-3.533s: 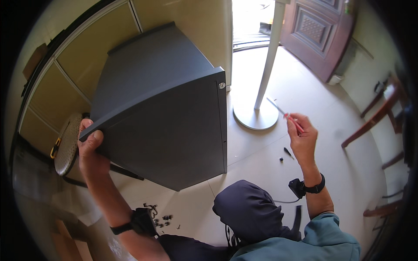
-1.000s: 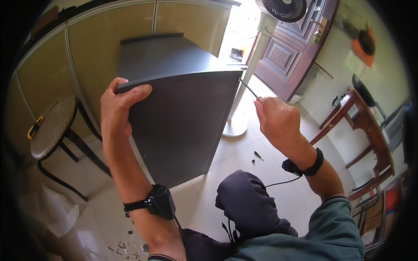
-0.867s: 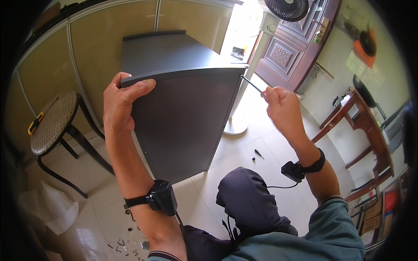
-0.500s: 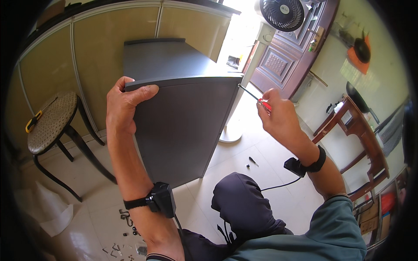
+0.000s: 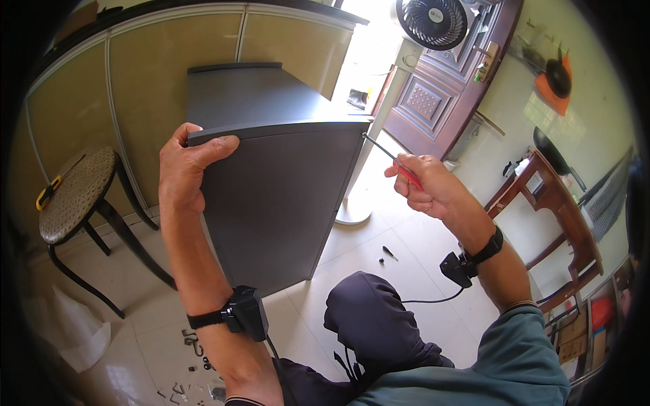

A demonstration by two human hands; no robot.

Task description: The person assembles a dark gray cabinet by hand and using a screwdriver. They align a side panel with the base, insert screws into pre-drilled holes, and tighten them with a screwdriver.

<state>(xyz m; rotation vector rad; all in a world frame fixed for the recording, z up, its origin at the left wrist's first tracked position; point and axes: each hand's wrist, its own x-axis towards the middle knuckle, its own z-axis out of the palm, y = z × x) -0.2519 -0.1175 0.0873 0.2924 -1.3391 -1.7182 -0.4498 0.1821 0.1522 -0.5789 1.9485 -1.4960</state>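
Note:
A dark grey cabinet [image 5: 277, 196] stands on the floor before me, its top running back toward the wall panels. My left hand [image 5: 186, 169] grips the cabinet's upper left corner, thumb on the front face and fingers behind the edge. In my right hand [image 5: 426, 186] is a screwdriver [image 5: 407, 174] with a red handle, its handle pinched between thumb and fingers. The dark shaft slants up to the left, and its tip meets the cabinet's upper right corner. Any screw at the tip is too small to make out.
A round stool [image 5: 78, 193] at left carries a yellow-handled tool [image 5: 49, 192]. Loose hooks and small hardware [image 5: 193, 342] lie on the floor at lower left. Two small dark pieces [image 5: 389, 253] lie right of the cabinet. A fan [image 5: 432, 24] stands behind; a wooden table [image 5: 562, 203] is at right.
My right hand has turned around the screwdriver's handle, so more of the red handle shows. The tip stays at the corner. My left hand keeps its hold; the view has shifted slightly.

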